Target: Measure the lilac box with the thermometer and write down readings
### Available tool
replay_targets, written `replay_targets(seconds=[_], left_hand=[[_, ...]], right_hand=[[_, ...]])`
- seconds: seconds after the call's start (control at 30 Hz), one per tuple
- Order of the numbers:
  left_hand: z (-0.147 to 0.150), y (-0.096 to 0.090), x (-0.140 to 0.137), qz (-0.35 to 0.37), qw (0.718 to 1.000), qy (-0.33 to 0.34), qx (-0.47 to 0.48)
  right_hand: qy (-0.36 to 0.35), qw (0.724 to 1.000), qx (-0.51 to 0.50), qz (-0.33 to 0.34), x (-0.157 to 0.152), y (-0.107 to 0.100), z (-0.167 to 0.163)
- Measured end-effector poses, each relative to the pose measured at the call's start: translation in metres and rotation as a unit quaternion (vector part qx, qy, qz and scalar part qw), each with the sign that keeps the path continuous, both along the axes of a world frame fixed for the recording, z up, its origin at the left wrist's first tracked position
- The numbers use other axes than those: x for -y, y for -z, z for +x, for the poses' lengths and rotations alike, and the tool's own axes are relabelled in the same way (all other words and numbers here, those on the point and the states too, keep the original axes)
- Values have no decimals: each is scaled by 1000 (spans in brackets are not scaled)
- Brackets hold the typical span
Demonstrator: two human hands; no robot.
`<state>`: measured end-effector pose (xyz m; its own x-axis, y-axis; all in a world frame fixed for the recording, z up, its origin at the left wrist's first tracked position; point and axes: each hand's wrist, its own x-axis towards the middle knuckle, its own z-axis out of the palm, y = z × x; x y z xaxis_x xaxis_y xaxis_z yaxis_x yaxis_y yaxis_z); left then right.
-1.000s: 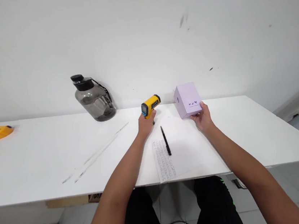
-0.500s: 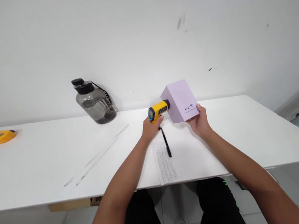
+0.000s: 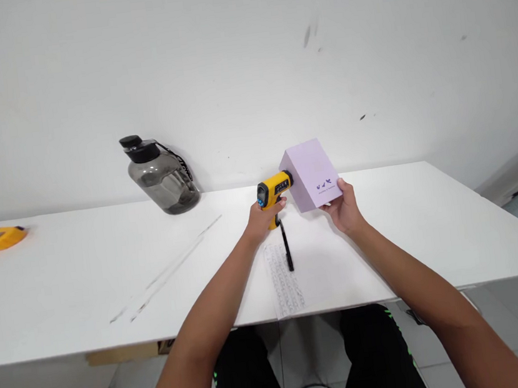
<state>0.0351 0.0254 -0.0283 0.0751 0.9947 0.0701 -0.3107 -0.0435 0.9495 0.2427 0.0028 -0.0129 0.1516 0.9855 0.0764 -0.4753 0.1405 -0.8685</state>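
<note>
My left hand [image 3: 259, 220] is wrapped round the grip of a yellow and black infrared thermometer [image 3: 275, 189]. Its black nose points right, up against the left side of a lilac box [image 3: 313, 171]; whether the two touch I cannot tell. The box, printed with small dark purple figures, is tilted. My right hand [image 3: 345, 210] grips its lower right corner, thumb on the front and fingers underneath. Just below the thermometer's handle lies a black pen [image 3: 287, 250], partly on a sheet of handwritten paper [image 3: 285, 285].
A grey see-through water bottle [image 3: 163, 180] with a black lid stands near the wall, left of my hands. Far left on the white table [image 3: 84, 272] lies a yellow tape measure [image 3: 2, 238]. The table's front edge runs above my knees.
The thermometer's handle shows more below my left hand, and the left fingers have shifted slightly on it. The box stays in my right hand, nearly unmoved. The whole view has shifted a little.
</note>
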Motion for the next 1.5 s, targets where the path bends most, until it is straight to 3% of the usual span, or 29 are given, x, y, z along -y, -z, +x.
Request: replay_targets(seconds=[0.33,0.83,1.23,1.5], left_hand=[[-1,3,-6,-18,999,-19,-21],[-3,3,-3,2,998,3,-67],[0,3,1,27,988,-30,-149],[5,3,8,51,981,-36,-182]], right_hand=[[1,1000,-27,-6,0,-2,0],[15,1000,-21,-4,-2,-3,3],[-7,999,14,-42,-7,-12,24],[-16,992,27,-120,-5,-21,31]])
